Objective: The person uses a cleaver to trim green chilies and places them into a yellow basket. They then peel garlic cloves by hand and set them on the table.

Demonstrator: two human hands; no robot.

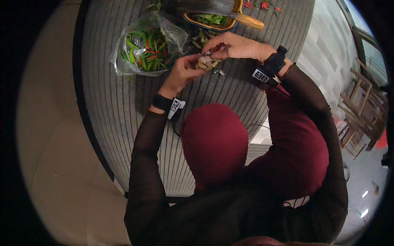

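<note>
A pale, knobbly garlic bulb [205, 63] is between my two hands above the striped mat. My left hand [184, 69] grips it from the left with thumb and fingers. From the upper right, the bent fingers of my right hand [235, 47] pinch its top; the exact fingertip contact is partly hidden. Just below the right fingers lie small whitish scraps [221, 72]. Left of my hands stands an open clear plastic bag [118, 61] holding green and red chili peppers [147, 52].
A cleaver with a wooden handle [251, 21] lies across a woven basket [212, 28] with green leaves [212, 19]. Withered scraps [200, 38] lie below it, red peppers [264, 5] to its right. My knee [215, 138] rises before me. Wooden stools [360, 101] stand far right.
</note>
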